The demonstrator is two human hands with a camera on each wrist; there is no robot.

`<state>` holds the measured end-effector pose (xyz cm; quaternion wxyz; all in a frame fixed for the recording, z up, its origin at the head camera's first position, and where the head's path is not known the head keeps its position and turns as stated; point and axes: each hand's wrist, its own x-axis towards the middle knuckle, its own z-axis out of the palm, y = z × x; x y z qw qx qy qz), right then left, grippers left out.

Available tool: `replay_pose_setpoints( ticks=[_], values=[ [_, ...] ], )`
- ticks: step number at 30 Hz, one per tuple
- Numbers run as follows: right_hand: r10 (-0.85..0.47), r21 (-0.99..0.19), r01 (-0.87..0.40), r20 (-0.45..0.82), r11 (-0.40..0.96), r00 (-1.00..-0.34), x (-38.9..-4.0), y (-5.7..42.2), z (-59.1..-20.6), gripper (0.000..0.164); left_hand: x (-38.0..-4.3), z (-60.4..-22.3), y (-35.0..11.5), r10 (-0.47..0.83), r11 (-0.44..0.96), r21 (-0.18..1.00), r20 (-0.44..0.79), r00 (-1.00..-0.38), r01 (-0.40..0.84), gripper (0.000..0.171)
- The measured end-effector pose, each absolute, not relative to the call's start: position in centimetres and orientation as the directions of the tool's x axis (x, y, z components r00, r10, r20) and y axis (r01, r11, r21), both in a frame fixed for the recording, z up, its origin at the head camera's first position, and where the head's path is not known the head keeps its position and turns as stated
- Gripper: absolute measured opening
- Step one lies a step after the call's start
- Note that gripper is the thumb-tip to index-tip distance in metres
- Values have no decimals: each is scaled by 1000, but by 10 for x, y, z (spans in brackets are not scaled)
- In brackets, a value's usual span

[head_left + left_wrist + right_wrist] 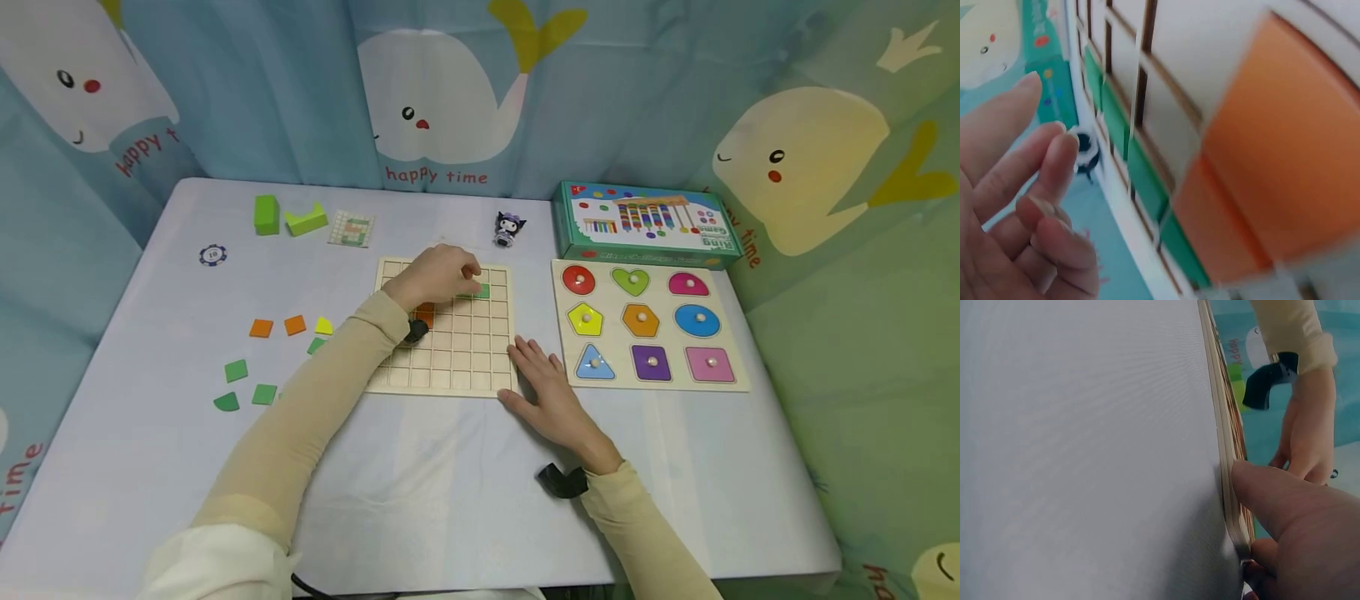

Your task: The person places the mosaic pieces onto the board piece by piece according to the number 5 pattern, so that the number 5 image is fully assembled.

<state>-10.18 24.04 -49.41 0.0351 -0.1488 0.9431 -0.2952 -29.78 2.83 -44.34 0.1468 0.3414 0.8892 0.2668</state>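
Note:
A wooden grid board (461, 360) lies at the middle of the table. My left hand (437, 277) is over its far rows, fingers loosely bent with nothing between them in the left wrist view. Several green tiles (1145, 175) sit in a row in the grid, and a large orange piece (1291, 144) lies beside them. From the head view, that hand and wrist hide part of the board. My right hand (551, 404) rests at the board's near right corner, fingers stretched along the right edge, thumb (1266, 487) touching the corner.
Loose tiles, including an orange tile (261, 328) and a green tile (236, 371), lie left of the board. Behind are green blocks (266, 215), a pattern card (351, 229) and a small figurine (507, 229). A knobbed shape puzzle (609, 325) and a box (648, 223) stand right.

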Motion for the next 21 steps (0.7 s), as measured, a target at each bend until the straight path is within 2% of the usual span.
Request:
replay_pose_setpoints(
  ticks=[6,10,21],
  values=[
    [-307,-565,-268,26,780,-951,-104,239,-494,70,-298,-436,-10,689,587,627,-56,-722,512,34],
    [-310,-566,-274,33,778,-950,-105,238,-494,71,-296,-433,-46,671,597,621,-40,-740,508,33],
    [-301,-559,-261,21,787,-953,-102,239,-495,73,-285,-426,-165,493,728,558,-21,-870,400,31]
  ],
)
